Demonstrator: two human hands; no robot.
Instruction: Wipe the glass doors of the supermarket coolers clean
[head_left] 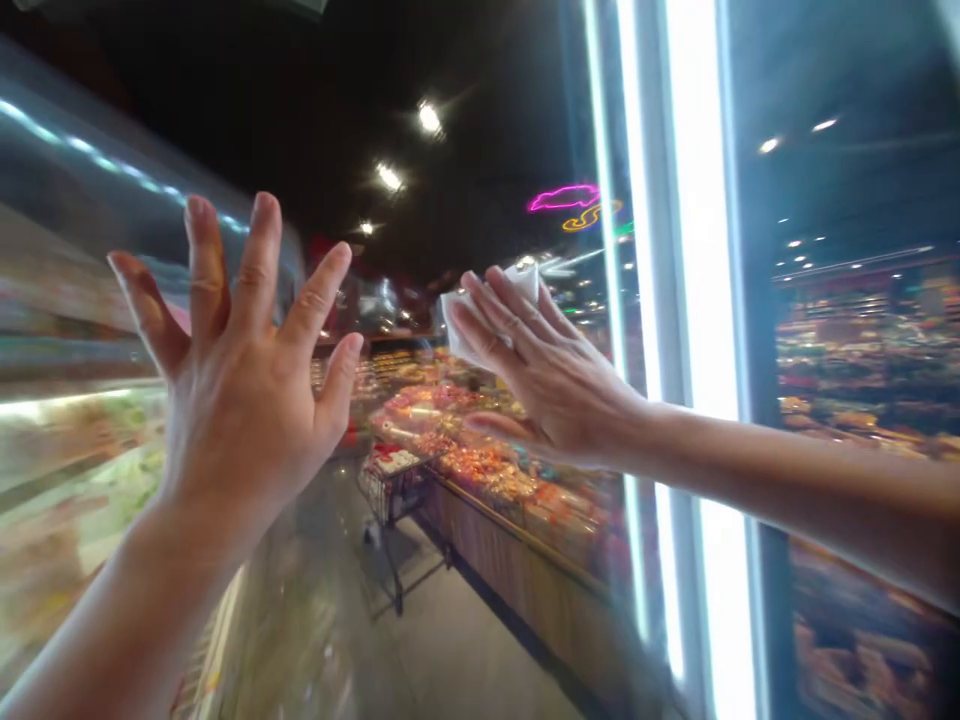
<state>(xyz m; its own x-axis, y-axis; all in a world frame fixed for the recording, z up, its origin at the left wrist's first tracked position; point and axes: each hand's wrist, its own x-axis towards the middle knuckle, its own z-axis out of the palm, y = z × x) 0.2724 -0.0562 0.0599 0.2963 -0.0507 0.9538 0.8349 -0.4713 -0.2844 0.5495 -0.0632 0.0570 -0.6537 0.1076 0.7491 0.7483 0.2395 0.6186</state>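
Observation:
My left hand (pixel 247 340) is raised at the left with its fingers spread wide and nothing in it. Whether its palm touches a surface, I cannot tell. At the centre right, my right hand (pixel 540 370) lies flat with its fingers stretched over a thin white cloth (pixel 459 338), perhaps a paper wipe. The cloth's edges stick out past the fingertips, and the palm side is hidden. A bright vertical light strip (pixel 705 250) runs behind my right forearm, on what looks like a glass surface with reflections.
A metal shopping cart (pixel 401 490) stands in the aisle, beside a long wood-sided display counter (pixel 517 560) of colourful goods. To the left runs a lit shelf (pixel 67 500), blurred. Pink and yellow neon outlines (pixel 566 198) glow farther back.

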